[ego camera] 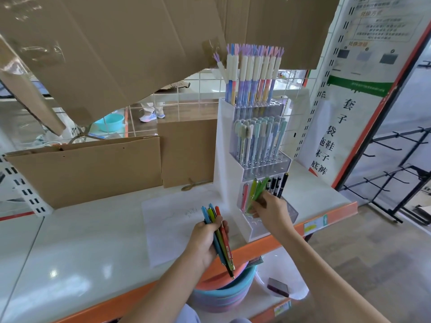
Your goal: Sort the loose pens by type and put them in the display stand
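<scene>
Slotting in progress: right hand (270, 212) pinches green pens (257, 192) into the display stand (224, 145) bottom tier, at three o'clock of the left hand (206, 238), which grips a mixed bundle (220, 236). Next move likely requires picking one colour from it.

Lower ends of green pens (259, 191) hidden behind right hand (271, 212); fingertips not visible. Mid-lengths of bundled pens (220, 238) covered by left hand (205, 238); exact count unreadable. Poster (363, 73) print blurred, top cut off by frame edge. Stacked basins (224, 292) partly hidden under shelf edge (256, 249).
</scene>
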A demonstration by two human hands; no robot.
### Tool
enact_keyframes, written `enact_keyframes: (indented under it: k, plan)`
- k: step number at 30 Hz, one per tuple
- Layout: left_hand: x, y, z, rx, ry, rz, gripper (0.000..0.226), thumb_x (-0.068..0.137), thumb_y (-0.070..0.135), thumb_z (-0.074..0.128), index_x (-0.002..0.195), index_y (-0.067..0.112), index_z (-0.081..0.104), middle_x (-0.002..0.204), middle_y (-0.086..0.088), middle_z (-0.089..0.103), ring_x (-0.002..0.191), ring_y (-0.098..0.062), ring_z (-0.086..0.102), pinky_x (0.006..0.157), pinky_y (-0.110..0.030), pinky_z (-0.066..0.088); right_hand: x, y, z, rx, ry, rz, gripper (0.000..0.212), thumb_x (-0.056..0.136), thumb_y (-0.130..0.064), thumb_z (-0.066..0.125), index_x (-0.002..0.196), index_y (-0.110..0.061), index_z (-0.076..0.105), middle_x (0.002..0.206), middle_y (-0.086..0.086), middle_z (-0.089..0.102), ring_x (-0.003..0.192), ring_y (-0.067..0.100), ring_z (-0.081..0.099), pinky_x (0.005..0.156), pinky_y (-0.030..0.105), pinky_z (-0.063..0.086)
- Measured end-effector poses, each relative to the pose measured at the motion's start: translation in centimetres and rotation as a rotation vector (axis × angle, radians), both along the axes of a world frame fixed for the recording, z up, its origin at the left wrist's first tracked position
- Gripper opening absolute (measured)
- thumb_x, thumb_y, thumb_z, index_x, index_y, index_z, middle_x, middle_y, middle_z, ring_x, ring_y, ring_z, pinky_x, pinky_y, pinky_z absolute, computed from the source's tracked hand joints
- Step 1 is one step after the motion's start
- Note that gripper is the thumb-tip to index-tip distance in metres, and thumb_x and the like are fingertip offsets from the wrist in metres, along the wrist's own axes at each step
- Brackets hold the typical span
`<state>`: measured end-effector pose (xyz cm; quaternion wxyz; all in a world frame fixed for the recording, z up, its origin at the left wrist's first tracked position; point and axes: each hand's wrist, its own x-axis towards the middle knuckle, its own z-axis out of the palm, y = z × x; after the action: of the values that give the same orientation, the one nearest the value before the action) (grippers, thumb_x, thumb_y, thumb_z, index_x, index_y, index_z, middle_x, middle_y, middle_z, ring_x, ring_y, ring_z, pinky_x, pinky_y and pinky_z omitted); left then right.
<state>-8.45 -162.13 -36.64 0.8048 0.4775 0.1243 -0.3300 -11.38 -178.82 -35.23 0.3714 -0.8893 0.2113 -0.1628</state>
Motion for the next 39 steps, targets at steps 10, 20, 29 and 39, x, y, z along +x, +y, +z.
enact_keyframes:
  k: [10, 20, 29, 39]
  plan:
    - [0.2, -0.2, -0.3, 0.09, -0.043, -0.023, 0.009, 0.094, 0.01, 0.055, 0.089, 0.004, 0.054, 0.072, -0.009, 0.047, 0.068, -0.021, 0.048, 0.067, -0.033, 0.044, 0.9, 0.2, -2.7, -0.293, 0.076, 0.085, 0.017, 0.09, -0.007, 0.056, 0.083, 0.006, 0.064, 0.087, 0.016, 0.062, 0.075, 0.032, 0.058, 0.065, 0.037, 0.046]
    - [-0.5, -0.5, 0.1, 0.057, -0.067, -0.036, 0.009, 0.092, 0.01, 0.057, 0.092, 0.002, 0.057, 0.075, -0.01, 0.053, 0.074, -0.024, 0.054, 0.067, -0.035, 0.047, 0.6, -0.4, -2.1, -0.2, 0.095, 0.038, 0.025, 0.089, -0.025, 0.063, 0.106, -0.007, 0.066, 0.097, 0.008, 0.069, 0.089, 0.025, 0.062, 0.072, 0.024, 0.044]
    - [-0.8, -0.1, 0.3, 0.092, -0.083, -0.035, 0.012, 0.092, 0.011, 0.058, 0.097, 0.001, 0.057, 0.08, -0.012, 0.054, 0.079, -0.025, 0.055, 0.069, -0.036, 0.047, 1.6, 1.1, -2.1, -0.364, 0.116, 0.066, 0.026, 0.093, -0.032, 0.058, 0.097, -0.006, 0.06, 0.097, 0.01, 0.064, 0.085, 0.031, 0.062, 0.067, 0.034, 0.048]
    - [-0.2, 0.2, 0.0, 0.1, -0.089, -0.035, 0.01, 0.093, 0.012, 0.057, 0.091, 0.002, 0.058, 0.076, -0.011, 0.055, 0.074, -0.024, 0.055, 0.066, -0.035, 0.047, 1.5, 1.6, -1.1, -0.412, -0.019, 0.153, 0.017, 0.095, -0.018, 0.051, 0.094, -0.001, 0.056, 0.082, 0.011, 0.059, 0.066, 0.027, 0.052, 0.058, 0.03, 0.037]
